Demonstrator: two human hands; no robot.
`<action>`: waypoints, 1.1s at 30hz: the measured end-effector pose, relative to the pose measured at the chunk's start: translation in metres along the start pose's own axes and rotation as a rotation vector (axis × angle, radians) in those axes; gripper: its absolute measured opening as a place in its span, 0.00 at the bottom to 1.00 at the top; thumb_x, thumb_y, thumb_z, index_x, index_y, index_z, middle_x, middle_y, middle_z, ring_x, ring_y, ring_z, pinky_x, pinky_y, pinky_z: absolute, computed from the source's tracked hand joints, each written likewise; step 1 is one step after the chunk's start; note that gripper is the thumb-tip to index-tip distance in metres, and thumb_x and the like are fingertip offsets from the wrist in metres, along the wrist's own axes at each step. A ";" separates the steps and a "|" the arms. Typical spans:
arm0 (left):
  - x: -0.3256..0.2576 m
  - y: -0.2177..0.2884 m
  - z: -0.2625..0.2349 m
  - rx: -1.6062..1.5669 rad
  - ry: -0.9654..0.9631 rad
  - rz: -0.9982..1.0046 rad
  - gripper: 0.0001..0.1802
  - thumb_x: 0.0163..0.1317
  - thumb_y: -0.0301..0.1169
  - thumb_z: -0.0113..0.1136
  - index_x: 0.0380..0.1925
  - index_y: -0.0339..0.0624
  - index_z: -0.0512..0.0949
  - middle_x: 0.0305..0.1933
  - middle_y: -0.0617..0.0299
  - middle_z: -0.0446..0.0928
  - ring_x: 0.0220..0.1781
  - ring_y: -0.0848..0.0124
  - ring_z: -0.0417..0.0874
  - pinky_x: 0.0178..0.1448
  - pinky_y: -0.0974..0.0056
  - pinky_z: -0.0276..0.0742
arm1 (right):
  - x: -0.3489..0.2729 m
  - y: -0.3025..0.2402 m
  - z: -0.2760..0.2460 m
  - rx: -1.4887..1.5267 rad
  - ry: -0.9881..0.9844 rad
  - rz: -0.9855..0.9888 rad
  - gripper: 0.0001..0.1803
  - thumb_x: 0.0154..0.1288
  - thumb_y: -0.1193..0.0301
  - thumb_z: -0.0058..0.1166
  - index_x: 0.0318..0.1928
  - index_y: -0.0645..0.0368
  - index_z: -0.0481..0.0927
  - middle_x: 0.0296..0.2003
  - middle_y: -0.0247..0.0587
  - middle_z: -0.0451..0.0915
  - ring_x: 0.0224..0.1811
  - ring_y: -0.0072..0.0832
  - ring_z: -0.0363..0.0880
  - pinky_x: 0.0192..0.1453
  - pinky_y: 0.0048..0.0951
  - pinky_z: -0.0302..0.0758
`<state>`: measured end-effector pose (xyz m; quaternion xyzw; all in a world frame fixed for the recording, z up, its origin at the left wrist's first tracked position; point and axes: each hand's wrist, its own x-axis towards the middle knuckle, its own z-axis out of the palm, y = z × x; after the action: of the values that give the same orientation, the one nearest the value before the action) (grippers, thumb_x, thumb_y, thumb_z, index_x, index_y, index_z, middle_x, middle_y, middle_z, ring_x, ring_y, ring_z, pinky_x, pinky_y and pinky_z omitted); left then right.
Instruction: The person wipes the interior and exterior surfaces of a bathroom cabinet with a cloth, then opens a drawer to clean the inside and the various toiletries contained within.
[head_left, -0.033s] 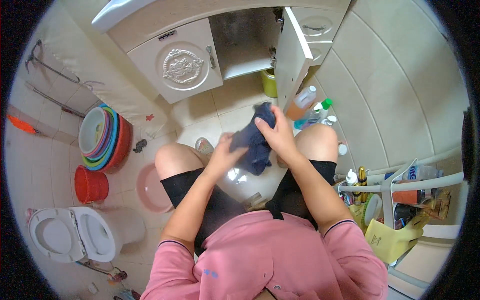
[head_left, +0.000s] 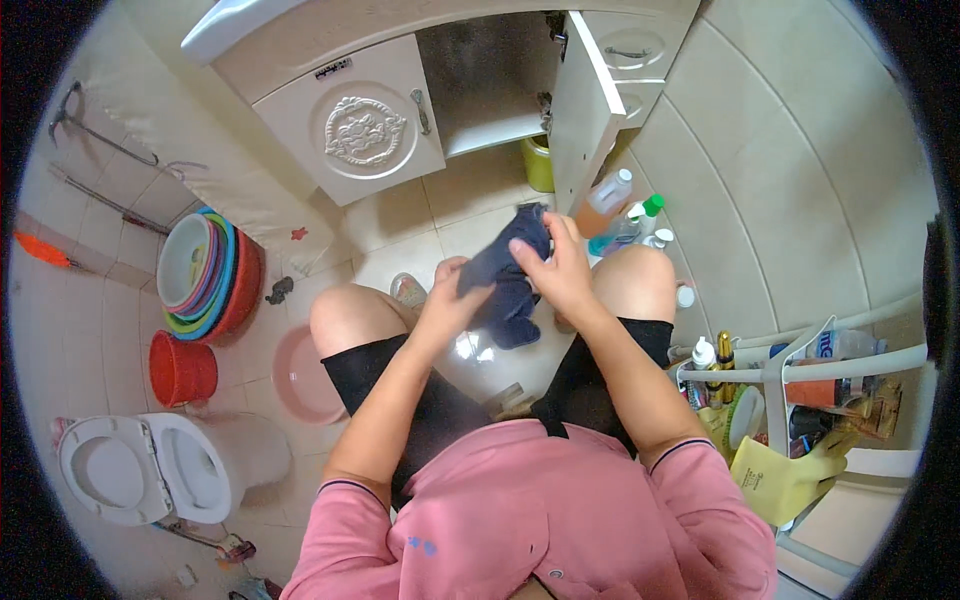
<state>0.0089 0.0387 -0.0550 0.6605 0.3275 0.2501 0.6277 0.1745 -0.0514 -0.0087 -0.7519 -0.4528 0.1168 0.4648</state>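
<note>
Between my knees I hold a dark blue cloth in the air with both hands. My right hand grips its upper right part, thumb lying across the front. My left hand has the cloth's left edge between thumb and fingers. The fabric is bunched and folded, with its lower end hanging loose. Most of the fingertips are hidden behind it.
Ahead stands a white cabinet with its right door ajar and a yellow-green bin below. Several bottles line the right wall. Stacked basins, a red bucket, a pink basin and a toilet are left.
The cloth has shifted slightly between my hands, and its loose lower end hangs a little differently. Both hands stay on it, the left moved only a bit.
</note>
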 end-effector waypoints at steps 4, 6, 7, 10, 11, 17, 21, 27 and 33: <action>0.006 0.026 0.042 -0.561 -0.174 -0.386 0.22 0.63 0.44 0.56 0.50 0.39 0.74 0.46 0.60 0.74 0.49 0.69 0.75 0.52 0.67 0.71 | -0.039 0.015 0.014 0.654 -0.121 0.139 0.42 0.62 0.60 0.61 0.67 0.70 0.55 0.62 0.52 0.64 0.64 0.34 0.63 0.69 0.33 0.58; 0.006 0.049 0.058 -0.712 -0.274 -0.331 0.25 0.67 0.47 0.50 0.51 0.37 0.72 0.47 0.59 0.76 0.47 0.70 0.77 0.54 0.63 0.71 | -0.031 0.016 0.000 0.526 0.014 0.172 0.38 0.63 0.65 0.60 0.67 0.67 0.58 0.60 0.48 0.68 0.61 0.30 0.67 0.66 0.32 0.62; 0.009 0.061 0.063 -0.413 -0.284 -0.184 0.24 0.68 0.47 0.49 0.49 0.34 0.73 0.47 0.55 0.76 0.49 0.67 0.77 0.55 0.63 0.70 | -0.028 0.031 -0.003 0.772 0.068 0.256 0.34 0.63 0.68 0.60 0.65 0.65 0.61 0.56 0.44 0.73 0.57 0.28 0.70 0.63 0.30 0.66; 0.027 0.073 0.069 0.204 -0.229 0.237 0.25 0.71 0.45 0.44 0.43 0.30 0.76 0.42 0.45 0.79 0.47 0.59 0.80 0.53 0.64 0.72 | -0.011 0.027 -0.035 0.690 0.189 0.175 0.30 0.62 0.71 0.59 0.62 0.65 0.64 0.52 0.43 0.74 0.54 0.28 0.73 0.61 0.29 0.68; 0.031 0.078 0.072 0.118 -0.128 0.318 0.23 0.71 0.43 0.45 0.43 0.31 0.77 0.39 0.45 0.79 0.44 0.59 0.81 0.50 0.63 0.73 | -0.004 0.023 -0.047 0.594 0.287 0.133 0.30 0.61 0.73 0.59 0.61 0.64 0.63 0.53 0.44 0.73 0.54 0.29 0.72 0.61 0.30 0.69; 0.088 0.107 0.097 0.246 0.027 0.498 0.20 0.62 0.30 0.56 0.55 0.39 0.73 0.51 0.44 0.77 0.49 0.56 0.82 0.50 0.59 0.76 | 0.060 -0.006 -0.099 0.215 0.550 -0.270 0.30 0.55 0.78 0.63 0.57 0.59 0.65 0.51 0.43 0.71 0.53 0.29 0.73 0.58 0.31 0.71; 0.113 0.105 0.121 0.322 0.011 0.665 0.31 0.57 0.23 0.52 0.63 0.41 0.63 0.61 0.46 0.69 0.56 0.50 0.76 0.57 0.54 0.73 | 0.087 0.012 -0.093 0.259 0.491 -0.253 0.25 0.54 0.76 0.65 0.53 0.57 0.71 0.46 0.38 0.75 0.50 0.26 0.74 0.55 0.29 0.71; 0.117 0.094 0.125 0.315 0.007 0.681 0.39 0.51 0.20 0.48 0.68 0.46 0.60 0.54 0.40 0.74 0.54 0.45 0.76 0.58 0.52 0.72 | 0.072 0.055 -0.070 0.307 0.465 -0.147 0.22 0.56 0.76 0.63 0.52 0.59 0.73 0.40 0.37 0.78 0.43 0.24 0.76 0.52 0.26 0.73; 0.115 0.088 0.117 0.282 -0.152 0.593 0.42 0.48 0.19 0.47 0.69 0.43 0.55 0.68 0.45 0.62 0.64 0.50 0.69 0.65 0.56 0.68 | 0.081 0.016 -0.084 0.406 0.525 -0.099 0.20 0.57 0.74 0.64 0.49 0.61 0.74 0.39 0.35 0.79 0.40 0.22 0.77 0.48 0.24 0.74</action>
<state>0.1821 0.0464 0.0132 0.8241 0.1048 0.3242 0.4526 0.2792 -0.0401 0.0436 -0.6256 -0.3212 -0.0159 0.7108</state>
